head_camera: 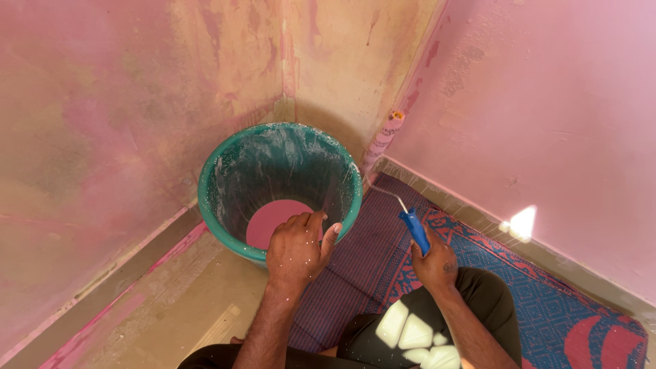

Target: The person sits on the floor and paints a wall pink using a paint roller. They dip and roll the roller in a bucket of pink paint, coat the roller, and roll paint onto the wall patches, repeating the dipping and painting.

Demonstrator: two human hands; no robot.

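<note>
Two hands: bucket rim [273, 254], blue roller handle [415, 231].

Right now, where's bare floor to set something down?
Free: bare tan floor between left wall and woven purple mat; mat's far right end. Crowded: corner with green plastic bucket, left hand on its rim, right hand gripping blue roller handle.

Single head view, looking steeply down into room corner from above, close range; bucket [280, 188] upper centre, wearer's knees at bottom edge.
</note>
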